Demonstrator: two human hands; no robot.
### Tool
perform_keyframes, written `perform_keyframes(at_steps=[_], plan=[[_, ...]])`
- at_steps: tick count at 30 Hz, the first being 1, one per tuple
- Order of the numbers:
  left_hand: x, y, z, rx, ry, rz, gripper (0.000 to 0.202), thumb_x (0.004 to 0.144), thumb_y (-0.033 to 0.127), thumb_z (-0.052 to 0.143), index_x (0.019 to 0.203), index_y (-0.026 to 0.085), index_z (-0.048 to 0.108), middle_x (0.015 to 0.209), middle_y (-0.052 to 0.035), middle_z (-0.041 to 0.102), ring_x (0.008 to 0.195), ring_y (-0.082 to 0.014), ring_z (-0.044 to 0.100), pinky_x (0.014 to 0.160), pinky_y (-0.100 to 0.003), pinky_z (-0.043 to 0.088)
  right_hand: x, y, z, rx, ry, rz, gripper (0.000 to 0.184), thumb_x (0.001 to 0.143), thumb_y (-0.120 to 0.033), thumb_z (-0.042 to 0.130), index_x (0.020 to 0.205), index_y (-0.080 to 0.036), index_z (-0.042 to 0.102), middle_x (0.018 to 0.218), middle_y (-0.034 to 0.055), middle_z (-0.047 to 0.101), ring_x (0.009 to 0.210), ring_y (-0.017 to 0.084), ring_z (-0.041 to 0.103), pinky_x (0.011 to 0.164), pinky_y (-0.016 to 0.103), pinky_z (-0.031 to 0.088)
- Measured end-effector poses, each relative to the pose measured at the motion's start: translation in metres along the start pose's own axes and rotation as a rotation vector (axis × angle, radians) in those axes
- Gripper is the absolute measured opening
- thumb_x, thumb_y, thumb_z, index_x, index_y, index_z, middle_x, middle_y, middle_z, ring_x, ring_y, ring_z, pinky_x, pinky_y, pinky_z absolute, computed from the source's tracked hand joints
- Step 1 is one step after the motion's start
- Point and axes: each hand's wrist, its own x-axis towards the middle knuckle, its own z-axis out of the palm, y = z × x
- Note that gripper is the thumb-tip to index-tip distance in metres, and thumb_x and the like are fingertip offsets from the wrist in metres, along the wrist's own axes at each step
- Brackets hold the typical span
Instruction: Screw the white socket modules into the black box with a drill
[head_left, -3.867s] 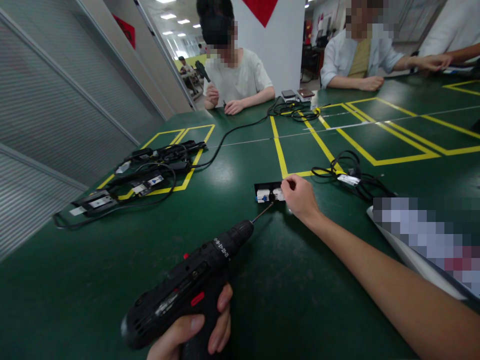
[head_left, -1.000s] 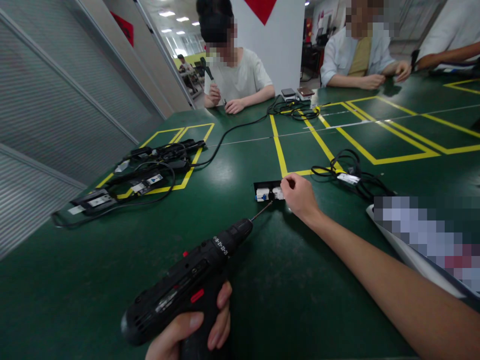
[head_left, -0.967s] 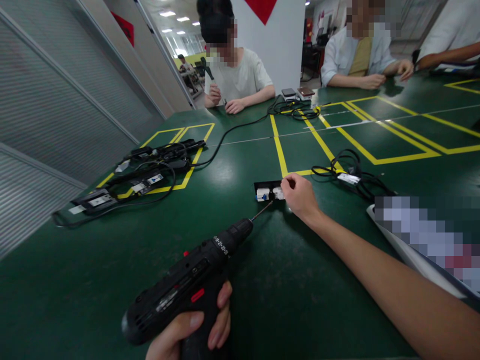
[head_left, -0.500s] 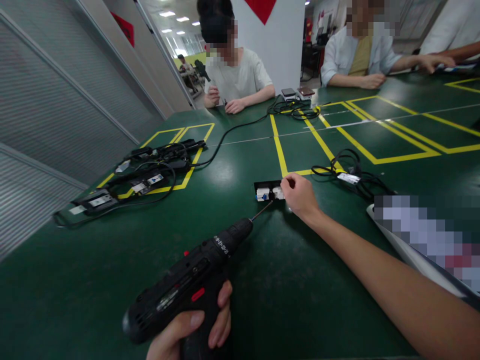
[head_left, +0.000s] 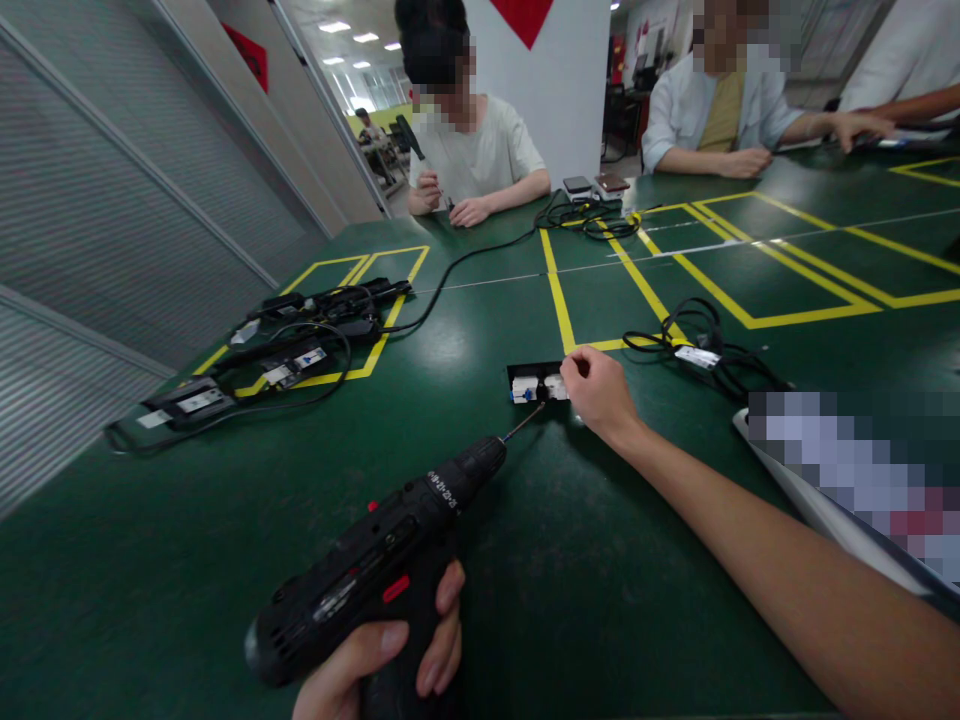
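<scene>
Over the near part of the green table (head_left: 570,590), your left hand (head_left: 351,655) is wrapped firmly round the drill (head_left: 367,555), thumb on the near side and fingertips curled round the grip. Your right hand (head_left: 602,392) is closed on the right end of the block (head_left: 534,371), its fingertips partly hidden. The bit (head_left: 523,423) ends at the block's lower edge; you cannot tell whether they touch. White numerals ring the drill's collar, too small to read surely; its silver label (head_left: 335,603) is blurred. The drill looks like matte plastic with red buttons; the flat black block carries white pieces (head_left: 525,389).
</scene>
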Motion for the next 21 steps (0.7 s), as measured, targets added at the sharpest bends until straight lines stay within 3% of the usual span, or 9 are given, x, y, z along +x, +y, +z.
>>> perform_keyframes(at_steps=[12, 21], plan=[[-0.0008, 0.0007, 0.0027, -0.008, 0.044, -0.018, 0.03, 0.072, 0.027, 0.05, 0.098, 0.014, 0.054, 0.078, -0.0071, 0.052, 0.041, -0.0103, 0.039, 0.041, -0.029, 0.033, 0.0009, 0.0002, 0.0, -0.006, 0.004, -0.005, 0.022, 0.081, -0.027, 0.043, 0.073, -0.016, 0.059, 0.072, 0.0045, 0.061, 0.067, 0.015, 0.053, 0.062, 0.027, 0.037], [-0.0004, 0.0011, 0.0007, -0.011, 0.015, -0.052, 0.024, 0.071, 0.028, 0.051, 0.088, 0.012, 0.058, 0.071, -0.0054, 0.05, 0.042, -0.0105, 0.037, 0.042, -0.029, 0.033, 0.001, 0.0007, 0.0005, -0.003, 0.0, 0.003, 0.022, 0.081, -0.028, 0.042, 0.072, -0.016, 0.059, 0.072, 0.0046, 0.061, 0.067, 0.015, 0.053, 0.062, 0.027, 0.038]])
